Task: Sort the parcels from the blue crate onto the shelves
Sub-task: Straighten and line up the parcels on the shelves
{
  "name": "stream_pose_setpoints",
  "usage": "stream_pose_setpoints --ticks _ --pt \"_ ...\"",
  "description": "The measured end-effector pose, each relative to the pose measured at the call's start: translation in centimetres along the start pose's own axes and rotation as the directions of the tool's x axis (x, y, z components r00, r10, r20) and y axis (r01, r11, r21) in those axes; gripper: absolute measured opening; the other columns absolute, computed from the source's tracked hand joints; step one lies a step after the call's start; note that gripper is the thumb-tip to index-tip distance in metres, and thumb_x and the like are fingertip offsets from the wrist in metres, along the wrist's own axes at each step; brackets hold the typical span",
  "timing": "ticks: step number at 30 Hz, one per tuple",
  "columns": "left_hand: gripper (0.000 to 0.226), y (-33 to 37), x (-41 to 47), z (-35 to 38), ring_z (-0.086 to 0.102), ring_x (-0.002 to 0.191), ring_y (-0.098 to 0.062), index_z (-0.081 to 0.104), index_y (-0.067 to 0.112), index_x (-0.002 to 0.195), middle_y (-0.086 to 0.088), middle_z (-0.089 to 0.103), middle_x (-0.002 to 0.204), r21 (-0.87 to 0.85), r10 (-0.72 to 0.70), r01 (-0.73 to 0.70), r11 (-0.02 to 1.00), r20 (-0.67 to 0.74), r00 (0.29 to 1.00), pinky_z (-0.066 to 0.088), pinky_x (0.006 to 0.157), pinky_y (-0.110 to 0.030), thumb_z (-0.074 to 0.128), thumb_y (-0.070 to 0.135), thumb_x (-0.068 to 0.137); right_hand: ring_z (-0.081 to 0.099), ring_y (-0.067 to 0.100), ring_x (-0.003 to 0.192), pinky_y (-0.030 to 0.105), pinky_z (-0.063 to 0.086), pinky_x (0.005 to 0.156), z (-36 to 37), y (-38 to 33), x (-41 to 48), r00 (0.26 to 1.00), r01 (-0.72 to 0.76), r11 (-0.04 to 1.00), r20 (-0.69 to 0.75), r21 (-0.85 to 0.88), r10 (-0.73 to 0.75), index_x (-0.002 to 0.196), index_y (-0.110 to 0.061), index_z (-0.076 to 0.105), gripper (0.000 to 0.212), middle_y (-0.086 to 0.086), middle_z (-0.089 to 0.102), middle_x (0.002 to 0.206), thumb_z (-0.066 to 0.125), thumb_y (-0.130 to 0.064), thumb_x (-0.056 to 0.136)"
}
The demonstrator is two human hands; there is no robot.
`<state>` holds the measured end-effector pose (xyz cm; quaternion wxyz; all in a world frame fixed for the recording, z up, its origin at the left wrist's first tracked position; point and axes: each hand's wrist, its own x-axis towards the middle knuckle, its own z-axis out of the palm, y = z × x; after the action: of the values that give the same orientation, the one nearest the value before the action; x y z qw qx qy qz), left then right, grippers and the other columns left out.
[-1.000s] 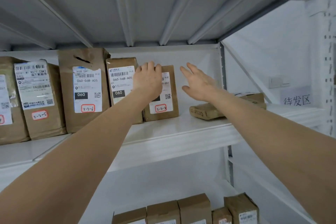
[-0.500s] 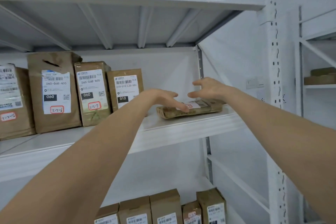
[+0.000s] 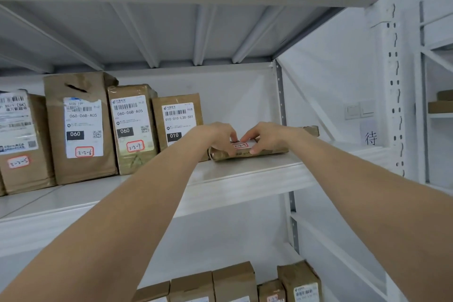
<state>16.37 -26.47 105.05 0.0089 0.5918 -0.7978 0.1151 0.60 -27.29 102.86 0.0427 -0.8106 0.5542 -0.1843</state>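
My left hand (image 3: 218, 137) and right hand (image 3: 266, 138) sit side by side, fingers curled down over the parcel (image 3: 269, 153), thumbs at its near edge, both pinching it. It lies flat on the shelf (image 3: 245, 175), at 3 o'clock from the upright packages (image 3: 180, 117). I judge it light, thin, slightly bendy and tape-slick, best held by its long edges. It is brown-wrapped, with a white label and red-ringed code on top.
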Motion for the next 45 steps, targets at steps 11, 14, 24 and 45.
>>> stream_pose_setpoints --ticks 11,14,24,45 --pt "0.073 3.4 2.6 -0.7 0.036 0.134 -0.023 0.026 0.016 0.148 -0.004 0.033 0.150 -0.185 0.078 -0.091 0.978 -0.077 0.994 0.035 0.107 -0.037 0.059 0.042 0.088 0.041 0.032 0.131 0.040 0.038 0.107 -2.6 5.5 0.6 0.911 -0.326 0.939 -0.301 -0.107 0.281 0.148 -0.020 0.032 0.057 0.011 0.028 0.150 0.053 -0.026 0.095" --pt "0.077 5.5 4.3 -0.9 0.036 0.135 -0.022 0.025 0.015 0.148 -0.004 0.033 0.151 -0.251 0.100 -0.115 0.961 -0.069 0.993 0.034 0.108 -0.037 0.057 0.050 0.088 0.035 0.038 0.133 0.047 0.037 0.106 -2.5 7.6 1.2 0.896 -0.401 0.897 -0.286 -0.187 0.340 0.147 -0.024 0.032 0.054 0.011 0.026 0.149 0.047 -0.027 0.096" --pt "0.055 8.0 7.5 0.1 0.056 0.105 -0.026 0.056 0.015 0.120 -0.004 0.056 0.118 -0.209 0.063 -0.051 0.977 0.051 0.997 0.047 0.085 -0.035 0.048 0.058 0.086 0.055 0.029 0.107 0.036 0.046 0.088 -2.5 10.0 0.9 0.940 -0.340 0.832 -0.158 -0.438 0.301 0.121 -0.013 0.056 0.033 0.009 0.058 0.122 0.043 -0.014 0.091" --pt "0.038 11.6 6.4 -0.2 0.053 0.119 -0.020 0.056 0.010 0.128 -0.007 0.063 0.123 -0.487 0.097 -0.178 0.855 -0.187 0.978 0.043 0.099 -0.029 0.045 0.009 0.091 0.056 0.028 0.110 0.038 0.048 0.094 -3.9 12.4 -3.3 0.919 -0.341 0.910 -0.290 -0.236 0.269 0.114 -0.016 0.060 0.027 0.007 0.059 0.121 0.051 -0.018 0.089"
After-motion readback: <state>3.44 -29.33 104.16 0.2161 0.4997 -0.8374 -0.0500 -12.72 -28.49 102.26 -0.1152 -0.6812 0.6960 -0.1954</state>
